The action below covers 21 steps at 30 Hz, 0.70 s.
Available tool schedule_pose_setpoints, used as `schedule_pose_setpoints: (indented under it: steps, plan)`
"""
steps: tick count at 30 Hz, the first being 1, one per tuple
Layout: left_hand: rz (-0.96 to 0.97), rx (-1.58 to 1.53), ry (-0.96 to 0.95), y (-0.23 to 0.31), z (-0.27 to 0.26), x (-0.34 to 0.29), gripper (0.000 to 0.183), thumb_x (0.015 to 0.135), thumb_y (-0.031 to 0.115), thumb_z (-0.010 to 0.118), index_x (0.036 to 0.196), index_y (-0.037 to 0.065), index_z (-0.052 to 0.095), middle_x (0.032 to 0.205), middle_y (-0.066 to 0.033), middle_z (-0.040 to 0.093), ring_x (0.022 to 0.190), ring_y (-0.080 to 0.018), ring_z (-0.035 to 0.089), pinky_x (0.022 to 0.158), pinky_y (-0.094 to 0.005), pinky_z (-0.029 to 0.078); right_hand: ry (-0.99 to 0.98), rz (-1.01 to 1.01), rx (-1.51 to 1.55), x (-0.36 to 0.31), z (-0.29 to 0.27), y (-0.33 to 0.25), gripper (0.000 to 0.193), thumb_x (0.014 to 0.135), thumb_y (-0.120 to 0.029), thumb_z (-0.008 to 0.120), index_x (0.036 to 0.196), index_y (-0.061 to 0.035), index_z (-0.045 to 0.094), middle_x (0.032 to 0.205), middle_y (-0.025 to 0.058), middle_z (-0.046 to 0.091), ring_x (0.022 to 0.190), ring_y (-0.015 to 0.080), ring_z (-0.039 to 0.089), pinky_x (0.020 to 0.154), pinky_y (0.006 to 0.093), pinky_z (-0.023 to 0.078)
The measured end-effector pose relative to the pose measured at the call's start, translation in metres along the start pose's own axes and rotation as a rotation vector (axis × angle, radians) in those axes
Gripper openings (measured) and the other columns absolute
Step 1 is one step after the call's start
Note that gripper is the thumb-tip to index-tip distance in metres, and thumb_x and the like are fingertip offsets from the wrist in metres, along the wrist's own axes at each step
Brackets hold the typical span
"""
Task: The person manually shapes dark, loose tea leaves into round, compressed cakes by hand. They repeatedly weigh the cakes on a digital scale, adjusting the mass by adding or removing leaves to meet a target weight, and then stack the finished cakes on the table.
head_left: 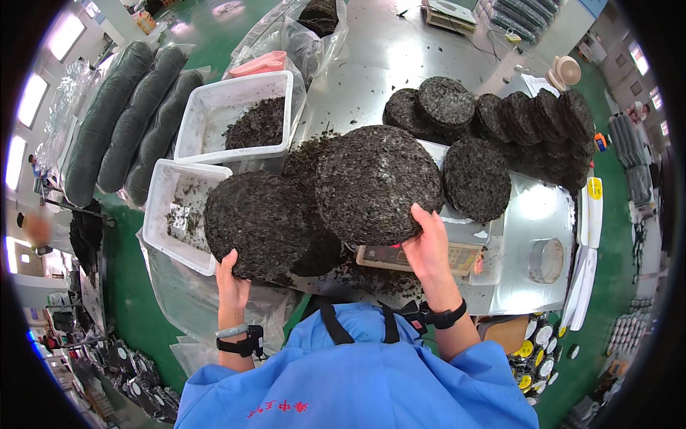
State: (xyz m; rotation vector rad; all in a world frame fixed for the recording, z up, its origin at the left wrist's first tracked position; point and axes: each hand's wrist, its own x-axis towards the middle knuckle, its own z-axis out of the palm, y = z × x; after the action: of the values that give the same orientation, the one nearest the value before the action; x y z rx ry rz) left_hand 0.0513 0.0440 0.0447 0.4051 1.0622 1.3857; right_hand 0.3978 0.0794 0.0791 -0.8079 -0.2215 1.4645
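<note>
My left hand [231,280] grips the lower edge of a round, flat dark cake of pressed dried leaves [256,223], held up at the left. My right hand [427,247] holds a second, larger dark round cake [375,182] by its lower right edge, lifted above a small weighing scale [457,257]. A third dark cake [314,243] shows between and behind the two. Both wrists wear black bands; blue sleeves come in from below.
A steel table [379,64] carries a row of several dark round cakes [514,118], one more cake [477,179] beside the scale, two white plastic tubs [214,107] with loose dark leaves, a clear bag [300,32], a round ring mould [547,261]. Long dark rolls [136,114] lie left on green floor.
</note>
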Motion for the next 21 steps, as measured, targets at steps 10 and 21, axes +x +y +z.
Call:
schedule_pose_setpoints:
  steps: [10, 21]
  plan:
    - [-0.106, -0.035, -0.146, -0.011, 0.029, 0.002, 0.043, 0.092, 0.011, 0.055, 0.134, 0.003, 0.044, 0.128, -0.0091, 0.056, 0.116, -0.0227, 0.055, 0.096, -0.0394, 0.048, -0.493, -0.856, -1.426, -0.035, 0.054, 0.031, 0.071, 0.069, 0.004, 0.059, 0.138, 0.0017, 0.043, 0.141, 0.0206, 0.043, 0.132, 0.0364, 0.041, 0.11, 0.0425, 0.033]
    - [0.057, 0.024, 0.058, 0.003, 0.019, -0.007, 0.046, 0.093, 0.011, 0.056, 0.135, 0.002, 0.04, 0.126, -0.01, 0.055, 0.11, -0.0231, 0.058, 0.093, -0.0378, 0.051, -0.26, -0.828, -1.059, -0.035, 0.052, 0.062, 0.059, 0.075, 0.012, 0.054, 0.133, 0.003, 0.048, 0.132, 0.0193, 0.055, 0.121, 0.0374, 0.053, 0.103, 0.0414, 0.041]
